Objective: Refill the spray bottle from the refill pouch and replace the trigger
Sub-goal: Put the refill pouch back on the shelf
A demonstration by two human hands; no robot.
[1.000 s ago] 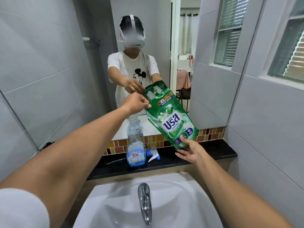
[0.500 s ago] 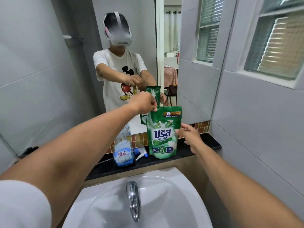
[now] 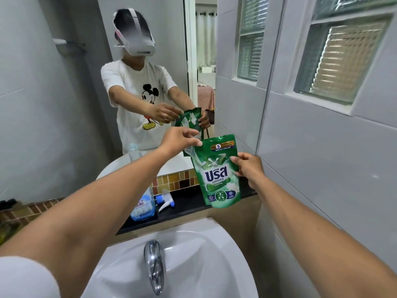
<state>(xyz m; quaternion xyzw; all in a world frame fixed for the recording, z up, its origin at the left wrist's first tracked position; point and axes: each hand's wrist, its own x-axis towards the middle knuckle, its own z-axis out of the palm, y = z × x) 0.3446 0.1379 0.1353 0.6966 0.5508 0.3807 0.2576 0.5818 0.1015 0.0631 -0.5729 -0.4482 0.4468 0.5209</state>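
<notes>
Two hands on refill pouch (image 3: pixel 219 173) | left hand (image 3: pixel 179 139) pinches its top-left corner | right hand (image 3: pixel 249 166) grips its right edge | pouch upright above black worktop (image 3: pixel 187 206) | spray bottle (image 3: pixel 142 206) stands uncapped left of trigger (image 3: pixel 165 201), which lies on worktop

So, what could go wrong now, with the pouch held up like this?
The left hand pinches the top corner of the refill pouch, the right hand its side; a squeeze while it opens could spurt liquid. The spray bottle is half hidden behind the left forearm and could be knocked over.
</notes>
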